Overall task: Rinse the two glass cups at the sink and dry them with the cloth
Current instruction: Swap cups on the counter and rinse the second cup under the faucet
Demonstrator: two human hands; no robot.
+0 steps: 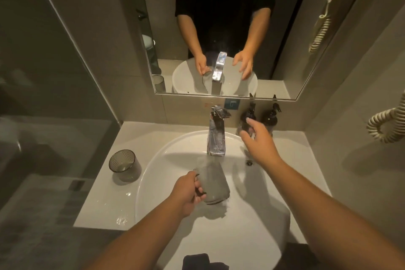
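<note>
- A chrome faucet (216,138) stands at the back edge of the white oval sink (166,160), its spout reaching forward over the basin, with the small round overflow hole (249,162) to its right.
- Two dark pump bottles (270,116) stand at the back right corner of the pale counter (98,199), partly hidden behind the right hand (258,140).
- A mirror (109,28) hangs on the wall above; a coiled cord (388,125) hangs at the right.
- The left hand (188,193) grips one glass cup (213,184) by its side, tilted over the middle of the basin just below the spout; it looks frosted and blurred.
- The right hand hovers with fingers spread and relaxed, holding nothing, just right of the faucet, well apart from that cup.
- The second glass cup (122,163), smoky and ribbed, stands upright on the counter's left side, beside the sink rim.
- A dark cloth (197,262) lies at the sink's front edge.
</note>
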